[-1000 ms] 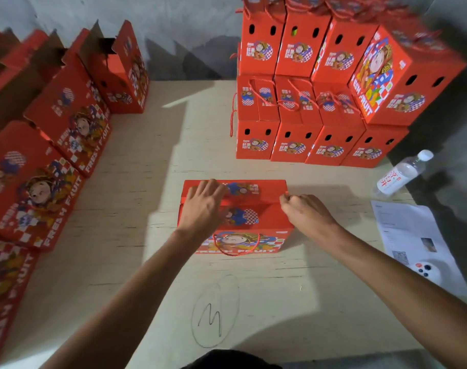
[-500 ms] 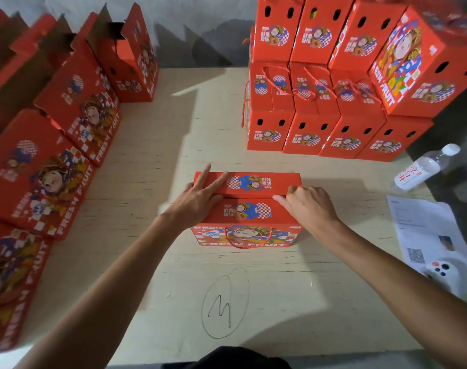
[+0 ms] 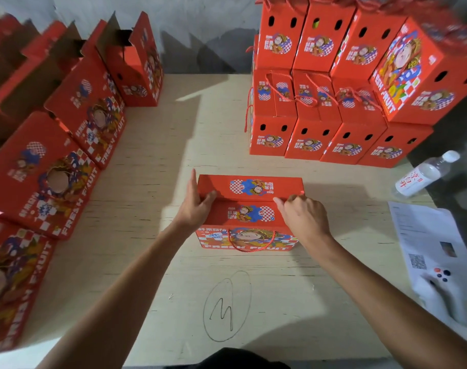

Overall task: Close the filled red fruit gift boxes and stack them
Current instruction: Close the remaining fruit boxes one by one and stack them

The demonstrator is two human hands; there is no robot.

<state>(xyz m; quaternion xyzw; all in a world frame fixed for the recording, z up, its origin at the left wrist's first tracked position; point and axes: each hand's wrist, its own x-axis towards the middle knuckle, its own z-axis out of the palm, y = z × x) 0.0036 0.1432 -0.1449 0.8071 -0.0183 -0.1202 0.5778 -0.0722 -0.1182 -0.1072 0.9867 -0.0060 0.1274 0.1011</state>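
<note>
Since a moment ago, the left hand has slid to the red gift box's left end — thumb hooked on the top flap, index finger straight up the side. The right hand pinches the flap seam; the box sits mid-table, near the stacked boxes.

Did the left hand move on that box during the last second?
Yes. The left hand slid left, from the top of the box to its left end; the box kept its place above the pencilled circle.
</note>
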